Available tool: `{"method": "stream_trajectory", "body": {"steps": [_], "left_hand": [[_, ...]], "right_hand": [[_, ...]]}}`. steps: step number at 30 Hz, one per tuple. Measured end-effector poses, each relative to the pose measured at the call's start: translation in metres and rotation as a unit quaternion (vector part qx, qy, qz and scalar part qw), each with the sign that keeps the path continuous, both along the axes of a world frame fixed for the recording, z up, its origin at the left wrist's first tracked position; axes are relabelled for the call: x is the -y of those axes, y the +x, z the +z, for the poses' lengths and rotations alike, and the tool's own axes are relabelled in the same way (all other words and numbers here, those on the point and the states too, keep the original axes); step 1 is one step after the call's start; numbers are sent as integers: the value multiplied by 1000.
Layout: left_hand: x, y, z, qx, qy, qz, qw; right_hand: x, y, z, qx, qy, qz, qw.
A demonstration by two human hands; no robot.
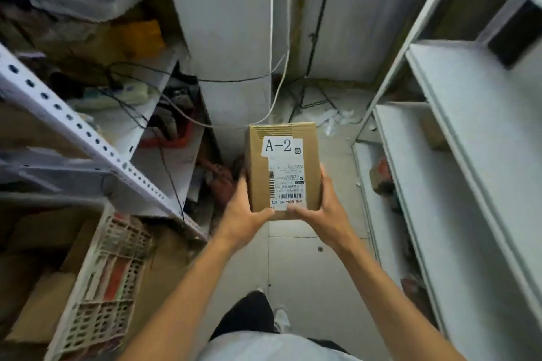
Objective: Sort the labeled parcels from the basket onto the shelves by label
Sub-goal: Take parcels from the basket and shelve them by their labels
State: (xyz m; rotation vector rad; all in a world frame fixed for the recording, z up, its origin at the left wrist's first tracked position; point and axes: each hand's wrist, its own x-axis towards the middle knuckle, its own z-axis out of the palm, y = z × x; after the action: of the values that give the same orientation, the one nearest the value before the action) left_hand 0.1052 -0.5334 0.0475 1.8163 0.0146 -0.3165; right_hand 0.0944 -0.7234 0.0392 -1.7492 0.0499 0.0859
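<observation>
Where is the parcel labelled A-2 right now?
In the head view the A-2 parcel is mid-frame, held above the floor between the left hand and right hand, with shelving on both sides.

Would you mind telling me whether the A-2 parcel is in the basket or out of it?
Out: both hands, left and right, hold the parcel above the floor, apart from the basket.

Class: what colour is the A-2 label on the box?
White with black lettering, seen in the head view.
</observation>
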Motion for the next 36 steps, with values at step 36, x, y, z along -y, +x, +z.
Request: {"method": "stream_trajectory", "body": {"steps": [36], "left_hand": [[372,-20,120,164,-173,-649,722]], "right_hand": [[217,-214,113,59,-178,-643,742]]}}
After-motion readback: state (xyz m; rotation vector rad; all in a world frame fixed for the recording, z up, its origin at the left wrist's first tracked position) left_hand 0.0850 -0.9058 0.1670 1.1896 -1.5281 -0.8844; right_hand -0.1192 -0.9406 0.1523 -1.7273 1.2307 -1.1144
